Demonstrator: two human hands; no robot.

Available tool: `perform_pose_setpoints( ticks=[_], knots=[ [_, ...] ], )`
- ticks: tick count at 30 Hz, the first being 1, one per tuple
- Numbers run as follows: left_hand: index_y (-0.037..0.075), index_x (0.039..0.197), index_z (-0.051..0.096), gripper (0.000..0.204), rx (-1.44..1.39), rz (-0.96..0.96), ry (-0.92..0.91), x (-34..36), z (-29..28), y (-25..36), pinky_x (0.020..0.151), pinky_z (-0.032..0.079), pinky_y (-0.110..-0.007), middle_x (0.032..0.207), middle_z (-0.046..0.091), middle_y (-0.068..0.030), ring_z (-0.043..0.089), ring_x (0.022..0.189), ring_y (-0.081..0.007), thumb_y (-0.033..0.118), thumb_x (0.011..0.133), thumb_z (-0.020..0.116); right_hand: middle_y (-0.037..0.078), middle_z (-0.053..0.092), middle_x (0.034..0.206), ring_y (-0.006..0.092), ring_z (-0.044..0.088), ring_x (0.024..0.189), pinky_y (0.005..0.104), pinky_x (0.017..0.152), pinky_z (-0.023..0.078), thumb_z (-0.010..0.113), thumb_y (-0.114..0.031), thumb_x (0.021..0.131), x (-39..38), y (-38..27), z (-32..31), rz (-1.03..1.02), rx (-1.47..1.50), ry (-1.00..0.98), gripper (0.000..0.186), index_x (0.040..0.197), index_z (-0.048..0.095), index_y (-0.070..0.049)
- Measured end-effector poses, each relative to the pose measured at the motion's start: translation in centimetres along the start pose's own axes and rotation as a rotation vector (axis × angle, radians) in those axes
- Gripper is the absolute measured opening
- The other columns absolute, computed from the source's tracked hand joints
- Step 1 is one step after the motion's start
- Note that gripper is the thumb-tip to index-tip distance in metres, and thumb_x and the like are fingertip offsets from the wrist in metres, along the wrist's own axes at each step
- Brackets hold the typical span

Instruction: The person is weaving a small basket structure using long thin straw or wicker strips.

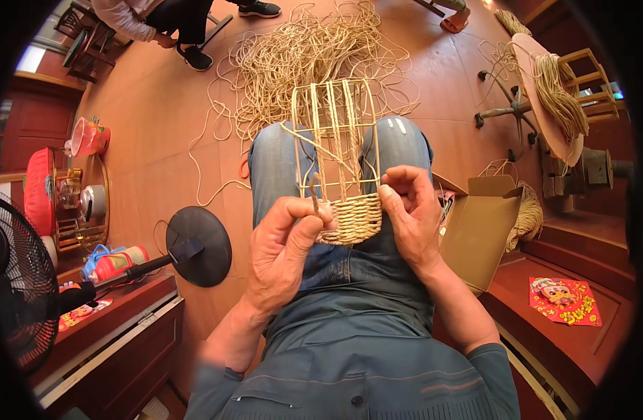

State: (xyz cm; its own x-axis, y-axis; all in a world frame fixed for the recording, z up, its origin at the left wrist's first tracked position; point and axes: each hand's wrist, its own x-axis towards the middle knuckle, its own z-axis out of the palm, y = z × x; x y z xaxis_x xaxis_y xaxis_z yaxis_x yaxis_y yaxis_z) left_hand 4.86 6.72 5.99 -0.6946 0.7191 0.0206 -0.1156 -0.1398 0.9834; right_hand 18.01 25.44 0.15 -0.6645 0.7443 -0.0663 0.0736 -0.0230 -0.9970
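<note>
A partly woven basket (pixel 349 218) sits between my knees, its near end covered in tight rows of straw-coloured cord. Beyond the rows its frame of thin rods (pixel 375 133) stays bare, with several twisted cords running lengthwise and one crossing at a slant. My left hand (pixel 283 245) is closed at the basket's left edge, thumb and forefinger pinching a thin brownish strand (pixel 314 192) that sticks up. At the opposite edge my right hand (pixel 414 217) pinches the basket's side between thumb and fingers. Those fingertips partly hide what lies between them.
A big tangled heap of cord (pixel 304 56) covers the floor ahead, near another person's shoes (pixel 195 57). To the right stand an open cardboard box (pixel 479 238), a cord coil (pixel 528 220) and a wheeled chair base (pixel 510 108). A black fan (pixel 13 280) is at left, beside a round black base (pixel 199 246).
</note>
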Motion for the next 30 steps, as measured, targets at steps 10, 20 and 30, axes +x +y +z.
perform_pose_setpoints(
  ticks=[10,20,30],
  knots=[
    [0.006,0.103,0.08,0.01,0.975,0.303,0.036,2.3,-0.2,1.7,0.085,0.052,-0.039,0.087,0.07,-0.0065,0.065,0.088,-0.024,0.002,0.094,0.082,0.011,0.075,0.128,0.0149,0.071,0.121,0.0311,0.106,0.055,0.068,-0.011,0.111,-0.5,-0.7,-1.2,0.372,0.282,-0.348,0.054,0.159,0.048,0.005],
    [0.009,0.098,0.074,0.012,1.28,0.513,-0.026,3.0,0.8,0.1,0.096,0.049,-0.046,0.087,0.065,-0.0068,0.065,0.094,-0.0311,0.008,0.09,0.084,0.014,0.069,0.151,0.0195,0.067,0.134,0.0357,0.12,0.05,0.071,-0.014,0.107,0.7,-1.1,-0.3,0.638,0.659,-0.447,0.071,0.168,0.04,0.005],
    [0.01,0.102,0.075,0.013,1.18,0.454,-0.068,3.6,1.5,-1.9,0.095,0.048,-0.047,0.094,0.068,-0.0073,0.065,0.097,-0.0318,0.011,0.092,0.083,0.014,0.07,0.15,0.0198,0.067,0.135,0.0372,0.122,0.049,0.074,-0.009,0.104,0.1,-0.3,0.8,0.571,0.81,-0.332,0.07,0.166,0.045,0.004]
  ],
)
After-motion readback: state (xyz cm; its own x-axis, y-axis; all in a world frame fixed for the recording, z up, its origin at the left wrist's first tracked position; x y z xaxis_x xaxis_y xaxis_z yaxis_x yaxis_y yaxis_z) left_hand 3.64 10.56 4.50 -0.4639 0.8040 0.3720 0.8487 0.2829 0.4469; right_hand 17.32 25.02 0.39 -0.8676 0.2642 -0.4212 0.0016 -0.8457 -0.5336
